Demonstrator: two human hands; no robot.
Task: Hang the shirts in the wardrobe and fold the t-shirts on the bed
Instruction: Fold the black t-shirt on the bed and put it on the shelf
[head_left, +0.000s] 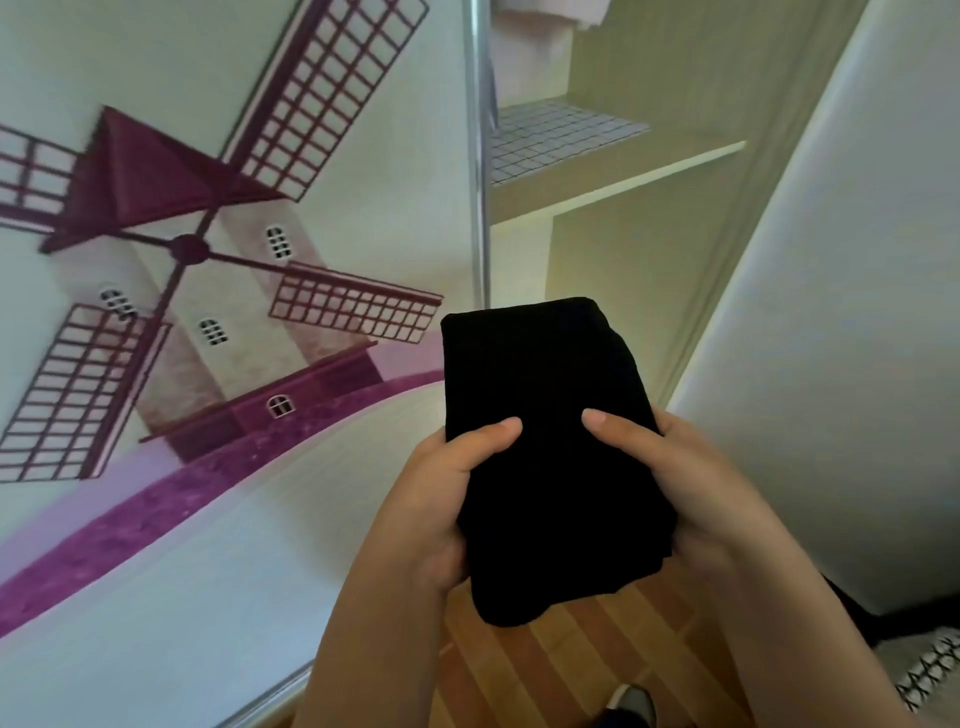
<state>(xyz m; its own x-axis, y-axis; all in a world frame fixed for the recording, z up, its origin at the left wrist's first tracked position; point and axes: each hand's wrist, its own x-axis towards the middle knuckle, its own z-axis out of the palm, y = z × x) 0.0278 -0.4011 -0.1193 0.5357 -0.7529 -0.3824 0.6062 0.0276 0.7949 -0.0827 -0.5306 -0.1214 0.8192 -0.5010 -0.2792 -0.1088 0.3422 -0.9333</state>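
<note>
A home bedroom: a sliding wardrobe door (208, 260) printed with a windmill, open wardrobe shelves (613, 171), and wood-plank flooring (571, 670).

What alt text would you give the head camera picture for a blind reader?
A person's left hand and right hand grip a folded black garment before an open wardrobe shelf. A windmill picture covers the sliding door at left; wooden floor below.

matt black cloth bundle (550, 447); wood floor (545, 670)
</note>
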